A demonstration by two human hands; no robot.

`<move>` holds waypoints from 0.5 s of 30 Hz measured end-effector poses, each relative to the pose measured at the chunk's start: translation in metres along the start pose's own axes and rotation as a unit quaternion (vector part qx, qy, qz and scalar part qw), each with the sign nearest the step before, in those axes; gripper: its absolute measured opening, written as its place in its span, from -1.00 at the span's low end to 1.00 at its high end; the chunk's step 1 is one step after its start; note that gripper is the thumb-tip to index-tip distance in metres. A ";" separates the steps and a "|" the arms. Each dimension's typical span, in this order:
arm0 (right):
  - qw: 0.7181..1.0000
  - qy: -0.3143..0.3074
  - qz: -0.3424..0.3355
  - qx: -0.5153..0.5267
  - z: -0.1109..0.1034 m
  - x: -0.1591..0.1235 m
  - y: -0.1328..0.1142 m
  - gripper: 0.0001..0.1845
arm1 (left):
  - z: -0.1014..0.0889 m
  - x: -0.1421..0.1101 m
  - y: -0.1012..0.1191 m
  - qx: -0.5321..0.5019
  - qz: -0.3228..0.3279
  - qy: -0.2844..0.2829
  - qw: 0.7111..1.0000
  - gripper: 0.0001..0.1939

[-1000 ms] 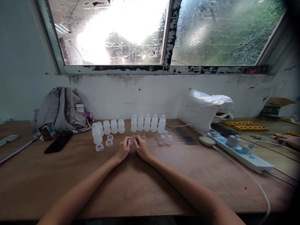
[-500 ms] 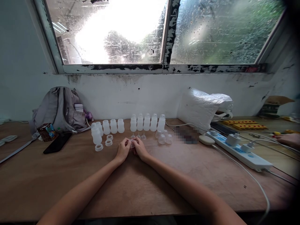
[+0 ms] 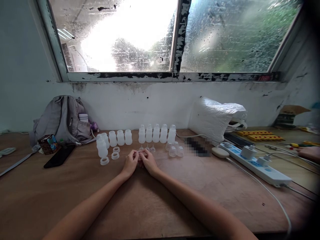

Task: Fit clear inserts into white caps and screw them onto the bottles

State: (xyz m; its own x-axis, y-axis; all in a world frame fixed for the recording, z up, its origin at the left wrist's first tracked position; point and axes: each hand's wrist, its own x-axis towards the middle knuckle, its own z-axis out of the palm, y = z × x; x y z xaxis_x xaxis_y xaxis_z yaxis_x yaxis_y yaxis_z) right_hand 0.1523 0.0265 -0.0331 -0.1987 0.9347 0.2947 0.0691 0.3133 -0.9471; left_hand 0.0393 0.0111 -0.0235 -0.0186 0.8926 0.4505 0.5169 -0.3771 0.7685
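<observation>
My left hand [image 3: 130, 162] and my right hand [image 3: 149, 161] meet over the middle of the table, fingers closed together on a small translucent bottle collar ring [image 3: 141, 152]. The fingers cover most of it, and whether a nipple sits in it I cannot tell. Just behind my fingertips stand clear bottle nipples [image 3: 147, 148]. To the left lie loose collar rings [image 3: 104, 161] in front of frosted open baby bottles [image 3: 120, 137]. A row of capped bottles [image 3: 156, 134] stands behind my hands. Several clear domed caps [image 3: 172, 151] sit to the right.
A grey backpack [image 3: 62, 116], a drink carton [image 3: 48, 144] and a black phone [image 3: 60, 156] occupy the left. On the right are a white padded bag [image 3: 210, 116], a round pale device [image 3: 220, 152] and a power strip [image 3: 260, 166] with trailing cables. Another person's hand [image 3: 310, 153] shows at the far right.
The view has tilted up slightly. Both hands stay together on the collar ring, with the fingers shifted a little so that less of it shows.
</observation>
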 end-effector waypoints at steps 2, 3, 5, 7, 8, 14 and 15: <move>1.000 0.009 -0.017 -0.018 -0.001 -0.001 -0.003 -0.83 | -0.001 0.000 0.001 -0.001 0.012 0.005 1.000 -0.79; 0.999 0.013 -0.026 -0.027 -0.002 -0.001 -0.004 -0.83 | -0.001 0.000 0.001 -0.002 0.016 0.007 1.000 -0.80; 0.998 0.020 -0.038 -0.044 -0.003 -0.002 -0.006 -0.80 | -0.001 -0.001 0.002 -0.006 0.019 0.007 1.000 -0.81; 0.997 0.028 -0.044 -0.053 -0.004 -0.002 -0.006 -0.75 | -0.001 -0.001 0.003 -0.011 0.024 -0.005 1.000 -0.80; 0.997 0.031 -0.046 -0.055 -0.004 -0.002 -0.006 -0.73 | -0.001 -0.002 0.004 -0.014 0.028 -0.014 0.999 -0.78; 0.996 0.032 -0.054 -0.061 -0.004 0.000 -0.004 -0.71 | -0.002 -0.002 0.005 -0.006 0.041 -0.026 0.999 -0.72; 0.996 0.032 -0.054 -0.060 -0.004 0.001 -0.003 -0.72 | -0.002 -0.002 0.006 -0.003 0.044 -0.025 0.999 -0.72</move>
State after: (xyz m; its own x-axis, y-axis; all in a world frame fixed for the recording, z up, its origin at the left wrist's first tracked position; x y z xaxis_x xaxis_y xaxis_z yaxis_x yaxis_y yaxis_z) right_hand 0.1557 0.0269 -0.0292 -0.1490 0.9024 0.4042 0.1672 0.4259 -0.8892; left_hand 0.0407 0.0062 -0.0192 0.0688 0.8675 0.4927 0.5101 -0.4550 0.7299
